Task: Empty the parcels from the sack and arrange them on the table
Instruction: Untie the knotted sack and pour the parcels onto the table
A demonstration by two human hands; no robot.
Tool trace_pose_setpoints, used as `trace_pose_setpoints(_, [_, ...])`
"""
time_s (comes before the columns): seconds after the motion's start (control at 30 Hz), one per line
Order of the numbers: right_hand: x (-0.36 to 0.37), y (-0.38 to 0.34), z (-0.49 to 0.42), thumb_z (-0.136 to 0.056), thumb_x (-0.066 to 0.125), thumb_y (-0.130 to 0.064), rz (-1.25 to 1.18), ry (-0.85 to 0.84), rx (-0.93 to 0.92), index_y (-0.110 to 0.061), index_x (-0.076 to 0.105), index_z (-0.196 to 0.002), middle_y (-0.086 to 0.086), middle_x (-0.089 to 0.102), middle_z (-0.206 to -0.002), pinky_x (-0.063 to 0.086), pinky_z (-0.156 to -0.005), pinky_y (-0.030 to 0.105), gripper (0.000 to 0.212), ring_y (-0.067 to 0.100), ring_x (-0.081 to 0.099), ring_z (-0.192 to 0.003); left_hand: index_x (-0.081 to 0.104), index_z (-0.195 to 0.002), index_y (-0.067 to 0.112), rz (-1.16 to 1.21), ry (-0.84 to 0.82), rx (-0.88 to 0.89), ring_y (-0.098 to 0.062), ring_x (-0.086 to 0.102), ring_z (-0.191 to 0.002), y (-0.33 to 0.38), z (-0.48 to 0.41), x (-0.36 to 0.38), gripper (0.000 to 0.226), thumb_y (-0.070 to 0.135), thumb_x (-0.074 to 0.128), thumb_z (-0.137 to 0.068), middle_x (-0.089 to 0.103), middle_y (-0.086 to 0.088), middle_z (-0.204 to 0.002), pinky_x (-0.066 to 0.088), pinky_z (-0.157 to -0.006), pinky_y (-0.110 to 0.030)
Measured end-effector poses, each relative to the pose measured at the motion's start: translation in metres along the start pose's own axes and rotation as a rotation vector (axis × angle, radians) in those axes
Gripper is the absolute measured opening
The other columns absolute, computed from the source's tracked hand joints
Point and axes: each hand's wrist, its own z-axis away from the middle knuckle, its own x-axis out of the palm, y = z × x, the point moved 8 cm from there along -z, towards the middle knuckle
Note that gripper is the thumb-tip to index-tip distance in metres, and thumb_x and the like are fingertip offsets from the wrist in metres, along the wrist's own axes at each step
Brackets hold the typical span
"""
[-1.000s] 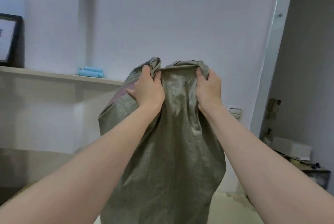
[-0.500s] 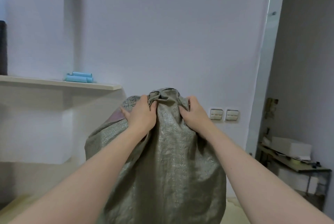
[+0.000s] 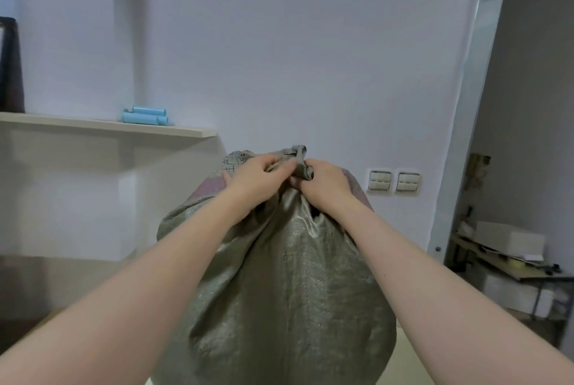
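A large grey-green woven sack fills the lower middle of the head view, bulging and upright in front of me. My left hand and my right hand both clutch the bunched fabric at its top, close together, with a twisted tuft sticking up between them. A pinkish printed patch shows on the sack's upper left side. No parcels are visible; the sack hides its contents. A sliver of pale table surface shows at the lower right of the sack.
A wall shelf at the left carries light blue rolls and a dark frame. Two wall switches sit right of the sack. At far right a small table holds white boxes.
The sack's top and both hands have come down lower in view, and my hands have drawn closer together, bunching the fabric into a tighter tuft.
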Motion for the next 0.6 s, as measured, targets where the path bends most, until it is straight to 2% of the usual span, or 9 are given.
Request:
trace_pose_setpoints(0.07, [-0.004, -0.003, 0.004, -0.091, 0.058, -0.024, 0.036, 0.046, -0.004, -0.015, 0.067, -0.102, 0.010, 0.070, -0.108, 0.040, -0.076, 0.031, 0.016, 0.030, 0.061, -0.106, 0.059, -0.123, 0.045, -0.113, -0.096, 0.032, -0.024, 0.046, -0.131, -0.001, 0.007, -0.002, 0.071, 0.086, 0.047, -0.066, 0.055, 0.010, -0.137, 0.023, -0.114, -0.061])
trace_pose_setpoints(0.13, [-0.011, 0.002, 0.009, -0.092, 0.057, -0.023, -0.027, 0.084, 0.028, -0.011, 0.069, -0.099, 0.012, 0.070, -0.105, 0.043, -0.079, 0.034, 0.018, 0.031, 0.061, -0.103, 0.027, -0.145, 0.054, -0.348, -0.134, -0.016, -0.032, 0.015, -0.149, -0.010, 0.016, -0.009, 0.089, 0.089, 0.048, -0.066, 0.018, 0.008, -0.161, 0.002, -0.113, -0.070])
trace_pose_setpoints(0.2, [-0.016, 0.004, 0.015, -0.095, 0.056, -0.025, -0.148, 0.115, 0.057, -0.008, 0.069, -0.098, 0.013, 0.070, -0.101, 0.046, -0.080, 0.036, 0.022, 0.031, 0.061, -0.099, 0.002, -0.148, 0.056, -0.524, -0.102, -0.108, -0.038, -0.003, -0.149, -0.026, 0.023, -0.017, 0.096, 0.088, 0.046, -0.069, -0.004, 0.003, -0.164, -0.007, -0.106, -0.074])
trace_pose_setpoints(0.27, [-0.019, -0.001, 0.021, -0.095, 0.056, -0.021, -0.249, 0.144, 0.048, -0.005, 0.068, -0.098, 0.012, 0.070, -0.098, 0.045, -0.078, 0.035, 0.020, 0.029, 0.061, -0.095, 0.010, -0.149, 0.052, -0.530, -0.060, -0.184, -0.039, -0.003, -0.149, -0.036, 0.030, -0.019, 0.073, 0.071, 0.044, -0.087, 0.001, 0.002, -0.165, -0.006, -0.106, -0.076])
trace_pose_setpoints(0.33, [-0.024, -0.012, 0.027, -0.096, 0.054, -0.018, -0.347, 0.176, 0.016, -0.006, 0.066, -0.096, 0.006, 0.068, -0.091, 0.041, -0.070, 0.032, 0.017, 0.023, 0.059, -0.087, 0.029, -0.147, 0.048, -0.417, 0.048, -0.238, -0.035, 0.004, -0.150, -0.036, 0.032, -0.021, 0.048, 0.044, 0.040, -0.100, 0.023, 0.003, -0.161, -0.005, -0.109, -0.074])
trace_pose_setpoints(0.37, [-0.028, -0.017, 0.030, -0.096, 0.054, -0.019, -0.396, 0.198, 0.006, -0.009, 0.064, -0.093, 0.003, 0.066, -0.087, 0.038, -0.067, 0.030, 0.015, 0.018, 0.057, -0.082, 0.035, -0.144, 0.048, -0.339, 0.119, -0.250, -0.033, 0.010, -0.149, -0.032, 0.032, -0.024, 0.044, 0.037, 0.039, -0.102, 0.035, 0.000, -0.156, -0.005, -0.110, -0.072])
trace_pose_setpoints(0.43, [-0.041, -0.024, 0.025, -0.096, 0.056, -0.019, -0.478, 0.265, -0.013, -0.012, 0.061, -0.086, 0.001, 0.063, -0.081, 0.036, -0.065, 0.029, 0.013, 0.015, 0.054, -0.077, 0.040, -0.141, 0.048, -0.216, 0.234, -0.215, -0.033, 0.021, -0.147, -0.014, 0.025, -0.033, 0.043, 0.029, 0.037, -0.102, 0.049, -0.003, -0.146, -0.003, -0.112, -0.069])
trace_pose_setpoints(0.53, [-0.072, -0.031, -0.001, -0.093, 0.059, -0.022, -0.586, 0.385, -0.027, -0.003, 0.059, -0.080, 0.008, 0.061, -0.076, 0.040, -0.068, 0.035, 0.023, 0.015, 0.051, -0.074, 0.048, -0.134, 0.046, -0.021, 0.320, -0.080, -0.033, 0.032, -0.141, 0.022, -0.002, -0.050, 0.040, 0.027, 0.036, -0.101, 0.059, 0.001, -0.134, 0.005, -0.111, -0.068])
trace_pose_setpoints(0.6, [-0.098, -0.036, -0.018, -0.091, 0.060, -0.024, -0.613, 0.473, -0.058, 0.000, 0.060, -0.083, 0.013, 0.063, -0.077, 0.046, -0.070, 0.040, 0.026, 0.014, 0.051, -0.074, 0.053, -0.129, 0.044, 0.084, 0.349, 0.036, -0.032, 0.035, -0.139, 0.049, -0.020, -0.061, 0.036, 0.029, 0.036, -0.100, 0.061, 0.003, -0.130, 0.005, -0.109, -0.070])
